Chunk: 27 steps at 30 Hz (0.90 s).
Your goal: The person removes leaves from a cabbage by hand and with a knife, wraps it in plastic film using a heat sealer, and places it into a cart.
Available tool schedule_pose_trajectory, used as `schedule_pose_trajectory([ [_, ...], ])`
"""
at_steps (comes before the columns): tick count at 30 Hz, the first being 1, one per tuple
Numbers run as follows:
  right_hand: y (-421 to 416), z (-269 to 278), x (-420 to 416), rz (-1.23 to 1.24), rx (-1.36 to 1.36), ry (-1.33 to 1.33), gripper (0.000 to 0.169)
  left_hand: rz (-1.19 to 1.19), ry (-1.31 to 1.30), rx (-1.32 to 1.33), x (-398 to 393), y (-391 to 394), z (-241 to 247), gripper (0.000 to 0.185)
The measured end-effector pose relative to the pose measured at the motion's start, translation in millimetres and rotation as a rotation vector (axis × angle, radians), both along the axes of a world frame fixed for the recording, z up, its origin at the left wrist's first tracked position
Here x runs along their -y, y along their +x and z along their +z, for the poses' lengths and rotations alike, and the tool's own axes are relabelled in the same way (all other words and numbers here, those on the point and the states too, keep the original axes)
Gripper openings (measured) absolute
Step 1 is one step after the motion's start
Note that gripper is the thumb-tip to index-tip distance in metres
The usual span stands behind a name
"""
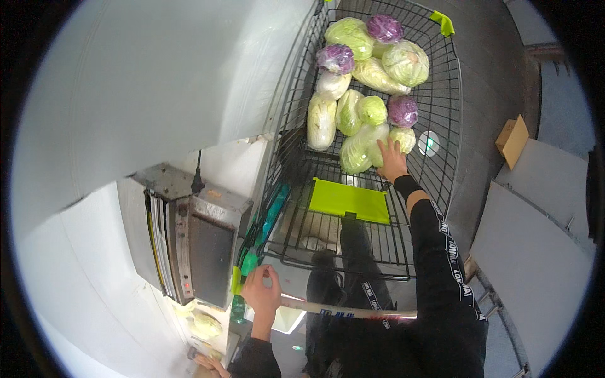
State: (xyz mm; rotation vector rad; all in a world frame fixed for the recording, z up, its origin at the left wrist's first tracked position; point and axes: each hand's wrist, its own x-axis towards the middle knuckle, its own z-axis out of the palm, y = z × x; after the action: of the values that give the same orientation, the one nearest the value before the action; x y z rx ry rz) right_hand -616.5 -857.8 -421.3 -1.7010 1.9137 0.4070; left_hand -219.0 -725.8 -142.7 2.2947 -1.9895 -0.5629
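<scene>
My right hand (391,161) reaches into a black wire shopping cart (437,106) and touches the right side of a pale green plastic-wrapped cabbage (357,151). Its fingers are partly spread; whether they grip the cabbage cannot be told. A small round wrapped cabbage (403,138) lies just beyond those fingertips. Near the left end of the white cart handle (350,309), my left hand (262,290) has thumb and fingers curled into a loop, with nothing visible inside it. Purple cabbages (402,111), long napa cabbages (322,120) and round green cabbages (405,64) fill the far part of the cart, wrapped in clear film.
A lime-green plastic flap (350,201) lies across the cart's near part. On the left stands a worn metal wrapping machine (208,250) beneath a large pale panel (156,71). Another person's hand (210,364) shows low left, near cabbages (205,326). An open cardboard box (513,141) is at right.
</scene>
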Motion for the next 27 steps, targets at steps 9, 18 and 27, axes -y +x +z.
schedule_pose_trajectory([
  [9,17.3,107.2,-10.5,-0.952,1.052,0.307,0.088,0.037,-0.185,-0.13,-9.6,4.0,1.1,0.005],
  [18,154.7,350.0,-120.5,-0.206,1.651,0.57,0.096,0.683,-0.091,-1.61,-95.4,-6.9,69.6,0.047],
  [27,355.9,407.6,-355.0,0.97,1.421,0.098,0.061,0.966,-0.807,-1.765,-400.2,41.0,126.9,0.054],
])
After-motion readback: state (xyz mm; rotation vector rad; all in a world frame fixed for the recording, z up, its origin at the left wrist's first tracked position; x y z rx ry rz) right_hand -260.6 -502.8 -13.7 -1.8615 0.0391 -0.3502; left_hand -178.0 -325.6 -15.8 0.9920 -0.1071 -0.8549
